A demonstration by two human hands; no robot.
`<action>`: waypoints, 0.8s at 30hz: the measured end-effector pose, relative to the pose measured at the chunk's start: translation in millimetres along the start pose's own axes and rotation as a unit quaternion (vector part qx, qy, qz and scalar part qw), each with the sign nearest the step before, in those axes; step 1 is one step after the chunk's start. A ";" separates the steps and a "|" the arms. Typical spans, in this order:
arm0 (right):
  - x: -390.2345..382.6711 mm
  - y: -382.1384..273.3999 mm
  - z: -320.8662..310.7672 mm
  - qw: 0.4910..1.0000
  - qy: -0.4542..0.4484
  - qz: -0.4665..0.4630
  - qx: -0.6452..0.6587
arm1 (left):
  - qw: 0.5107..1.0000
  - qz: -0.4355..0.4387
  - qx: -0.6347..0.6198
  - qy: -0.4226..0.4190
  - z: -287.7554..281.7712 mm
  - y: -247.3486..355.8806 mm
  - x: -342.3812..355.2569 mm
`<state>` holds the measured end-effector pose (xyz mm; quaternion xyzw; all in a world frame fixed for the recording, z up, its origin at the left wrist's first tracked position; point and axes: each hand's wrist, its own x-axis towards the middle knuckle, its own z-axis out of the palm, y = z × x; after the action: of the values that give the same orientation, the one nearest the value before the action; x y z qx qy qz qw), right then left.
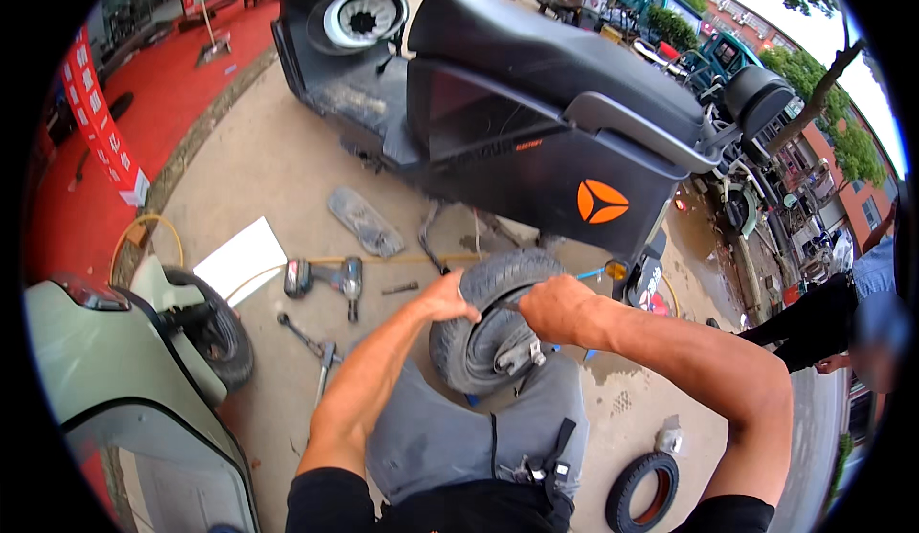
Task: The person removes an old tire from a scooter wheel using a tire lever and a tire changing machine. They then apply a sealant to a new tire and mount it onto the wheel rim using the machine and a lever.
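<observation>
Action around the wheel (491, 343)!
Left grip (447, 297) clasps its upper-left edge; right grip (557, 309) clenched at its upper right, contents hidden.

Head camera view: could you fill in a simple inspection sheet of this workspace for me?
Surface: pale concrete ground, with dark patches at right.
Things in hand: black-tyred wheel with a metal hub part, at the person's legs.
Clutter: dark grey cordless power tool, silver metal wrench, flat white sheet, loose black rubber tyre.
Hands: bare left hand on the wheel; bare right hand closed around a slim dark piece, kind unclear.
Cables: thin yellow line along the ground, hose or cable unclear.
Surroundings: large black scooter ahead, pale green scooter at left, another person at right.
</observation>
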<state>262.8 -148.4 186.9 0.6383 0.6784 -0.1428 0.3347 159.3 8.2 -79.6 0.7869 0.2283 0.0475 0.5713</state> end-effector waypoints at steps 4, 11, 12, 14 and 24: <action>6.5 38.9 12.4 0.982 -0.031 0.013 0.186 | 0.997 -0.038 0.065 0.014 -0.2 15.9 -4.4; -52.8 -13.4 185.7 0.899 0.235 0.094 0.357 | 0.993 -0.050 0.111 0.004 -4.7 48.2 -14.2; -47.7 -12.1 202.5 0.886 0.270 0.085 0.368 | 0.992 -0.035 0.120 0.004 -2.9 51.0 -8.5; -45.3 -21.0 216.8 0.860 0.304 0.110 0.396 | 0.988 -0.054 0.143 0.024 1.3 64.7 -17.1; -18.8 -82.0 274.7 0.774 0.345 0.218 0.484 | 0.976 -0.081 0.195 0.058 24.0 92.4 -48.6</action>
<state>257.8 -345.4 -22.2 0.8530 0.4326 -0.1456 -0.2530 152.2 -55.4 6.2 0.8580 0.3288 0.0005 0.3945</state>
